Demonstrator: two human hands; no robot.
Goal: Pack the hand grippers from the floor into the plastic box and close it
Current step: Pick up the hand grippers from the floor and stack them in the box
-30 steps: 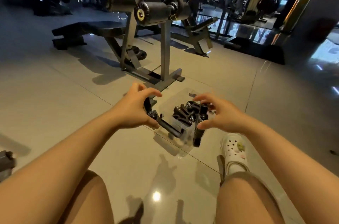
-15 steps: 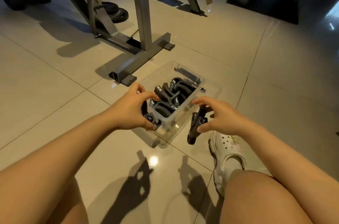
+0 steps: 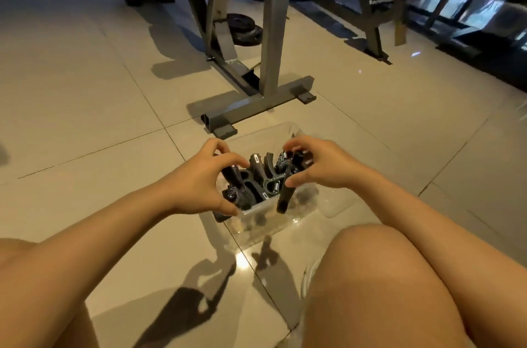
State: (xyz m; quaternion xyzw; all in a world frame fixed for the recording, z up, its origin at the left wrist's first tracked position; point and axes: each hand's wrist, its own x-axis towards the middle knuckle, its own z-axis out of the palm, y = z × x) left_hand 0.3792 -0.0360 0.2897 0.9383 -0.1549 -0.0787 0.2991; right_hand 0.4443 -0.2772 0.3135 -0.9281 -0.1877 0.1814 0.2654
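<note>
Hand grippers lie piled in the clear plastic box on the tiled floor, between the person's knees. At the box's left edge, the left hand has its fingers curled round a black gripper; at the right edge, the right hand grips another gripper, its handle hanging over the near rim. Just beyond the box stands a grey machine base, weight plates behind it.

One plastic box, two hands.
</note>
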